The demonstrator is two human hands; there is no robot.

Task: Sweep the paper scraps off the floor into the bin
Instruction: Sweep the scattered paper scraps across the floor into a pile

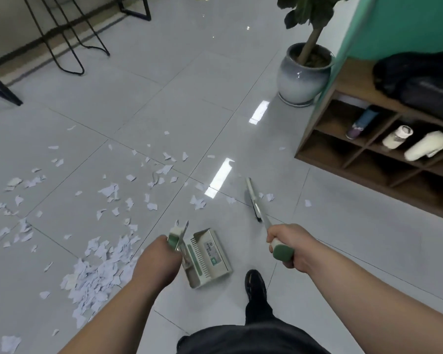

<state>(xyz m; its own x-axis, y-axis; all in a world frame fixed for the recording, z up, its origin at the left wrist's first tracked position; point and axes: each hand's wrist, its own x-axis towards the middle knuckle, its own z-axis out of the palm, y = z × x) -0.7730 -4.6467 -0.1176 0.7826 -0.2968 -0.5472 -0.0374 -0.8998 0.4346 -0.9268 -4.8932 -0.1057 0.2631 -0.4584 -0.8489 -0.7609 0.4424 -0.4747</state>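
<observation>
The paper scraps (100, 267) were torn white pieces with ragged, irregular edges, thin and flat, some curled at a corner. Most lay in a loose heap on the floor (164, 85) just left of the left grip (161, 254). The others were strewn well apart over the tiles farther out, and a few lay near the broom head (252, 200).

The floor was large pale grey tiles, glossy enough to mirror ceiling lights, with thin dark joints.

The left grip was clenched round the upright handle (177, 237) of the dustpan (207, 256), which was a boxy, cream-coloured pan with green trim, a row of comb teeth along one inner wall and a small label. Whether the pan touched the floor could not be told.

The right grip (287, 244) was clenched round the pale sleeve of the broom shaft (264, 221), with a rounded green end cap showing below the fingers. The shaft was slim and metallic. The head was narrow, its dark bristles down at the tiles.

A black shoe (255, 282) stood just beside the pan. Farther off stood a rounded glazed pot (299, 77) with a plant, a brown wooden cubby shelf (368, 159) and thin black metal chair legs (69, 44).
</observation>
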